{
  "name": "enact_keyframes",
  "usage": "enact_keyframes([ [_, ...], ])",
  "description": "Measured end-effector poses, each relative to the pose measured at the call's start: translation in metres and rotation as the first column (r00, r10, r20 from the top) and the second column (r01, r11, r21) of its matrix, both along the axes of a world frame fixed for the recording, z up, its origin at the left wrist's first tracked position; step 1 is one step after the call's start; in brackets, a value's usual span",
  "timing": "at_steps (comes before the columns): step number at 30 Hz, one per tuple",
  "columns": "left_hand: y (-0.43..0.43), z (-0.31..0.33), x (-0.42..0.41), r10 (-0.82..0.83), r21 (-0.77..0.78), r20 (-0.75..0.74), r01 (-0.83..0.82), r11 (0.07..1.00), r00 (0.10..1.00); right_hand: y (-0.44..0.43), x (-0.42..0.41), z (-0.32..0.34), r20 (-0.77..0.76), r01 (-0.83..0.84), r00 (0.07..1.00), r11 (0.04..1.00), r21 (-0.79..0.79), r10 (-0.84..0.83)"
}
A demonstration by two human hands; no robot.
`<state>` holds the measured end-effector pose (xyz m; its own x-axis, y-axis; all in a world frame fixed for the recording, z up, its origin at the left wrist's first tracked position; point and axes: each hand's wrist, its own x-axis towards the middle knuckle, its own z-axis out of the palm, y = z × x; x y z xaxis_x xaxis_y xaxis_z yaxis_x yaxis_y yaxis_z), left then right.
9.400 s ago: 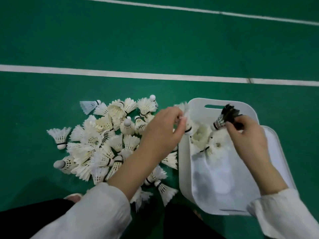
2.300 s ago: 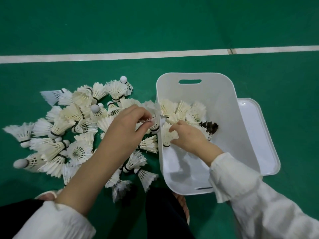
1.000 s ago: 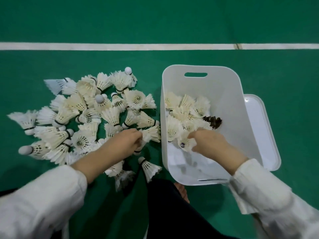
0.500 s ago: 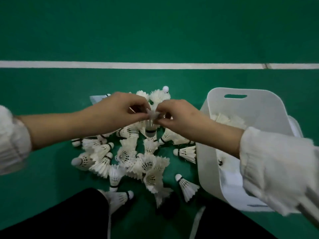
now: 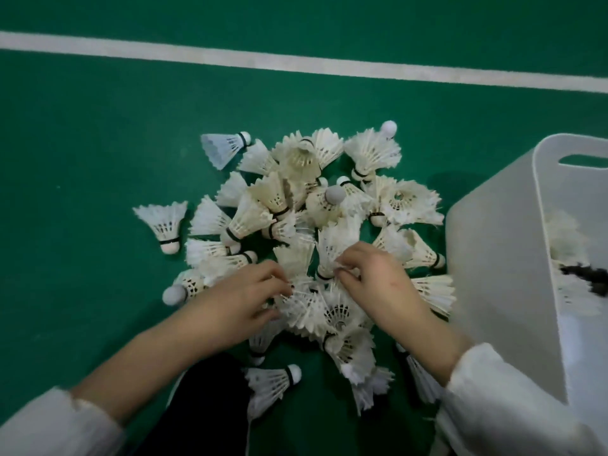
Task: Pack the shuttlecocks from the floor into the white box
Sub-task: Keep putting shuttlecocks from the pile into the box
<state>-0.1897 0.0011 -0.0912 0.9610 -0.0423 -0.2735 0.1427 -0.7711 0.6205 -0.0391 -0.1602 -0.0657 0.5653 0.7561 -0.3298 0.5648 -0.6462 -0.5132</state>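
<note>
A heap of several white feather shuttlecocks (image 5: 296,205) lies on the green floor. Both my hands are down in its near part. My left hand (image 5: 243,304) has its fingers curled into the feathers of a shuttlecock (image 5: 306,307). My right hand (image 5: 378,284) pinches the base end of another shuttlecock (image 5: 332,248) with its fingertips. The white box (image 5: 493,232) stands at the right edge, tilted toward me. It holds several white shuttlecocks (image 5: 566,238) and a black shuttlecock (image 5: 589,274).
A white court line (image 5: 296,64) crosses the floor beyond the heap. Single shuttlecocks lie apart at the left (image 5: 164,225) and near my dark trouser leg (image 5: 273,383). My white sleeves fill the bottom corners.
Half a second ago both hands were raised together above the heap, pinching one shuttlecock between them. They have since dropped into the near part of the heap, slightly apart.
</note>
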Motion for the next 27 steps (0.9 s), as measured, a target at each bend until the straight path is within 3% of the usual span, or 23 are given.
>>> enact_keyframes([
  [2,0.001,-0.013,-0.002,-0.021,0.123,0.029,0.017,0.992,0.999,0.002,-0.005,-0.007,-0.010,-0.002,1.000,1.000,-0.012,0.002],
  [6,0.011,-0.010,-0.001,0.062,0.324,0.209,-0.129,0.937,0.976,0.006,-0.009,-0.015,-0.033,0.054,0.998,0.998,-0.038,-0.056],
  [10,0.017,0.013,-0.013,0.307,0.085,0.234,-0.334,0.939,0.923,0.006,-0.007,-0.016,-0.042,0.075,0.996,0.996,-0.039,-0.077],
  [15,0.013,0.027,-0.003,0.526,-0.091,-0.059,-0.530,0.843,0.848,0.010,-0.002,-0.013,-0.035,0.048,0.998,0.997,-0.062,-0.050],
  [17,0.008,0.021,0.009,0.500,-0.082,-0.105,-0.509,0.857,0.860,0.012,0.000,-0.010,-0.035,0.041,0.998,0.997,-0.072,-0.044],
  [20,0.005,0.002,0.027,0.386,0.171,-0.113,-0.364,0.915,0.916,0.013,0.003,-0.004,-0.038,0.049,0.998,0.997,-0.063,-0.052],
  [22,0.001,-0.008,0.038,0.349,0.310,-0.137,-0.294,0.904,0.927,0.013,0.006,-0.002,-0.028,0.049,0.998,0.998,-0.050,-0.051],
  [27,-0.003,-0.007,0.050,0.302,0.338,-0.191,-0.226,0.914,0.934,0.011,0.016,0.008,0.005,-0.011,1.000,1.000,-0.025,0.011],
])
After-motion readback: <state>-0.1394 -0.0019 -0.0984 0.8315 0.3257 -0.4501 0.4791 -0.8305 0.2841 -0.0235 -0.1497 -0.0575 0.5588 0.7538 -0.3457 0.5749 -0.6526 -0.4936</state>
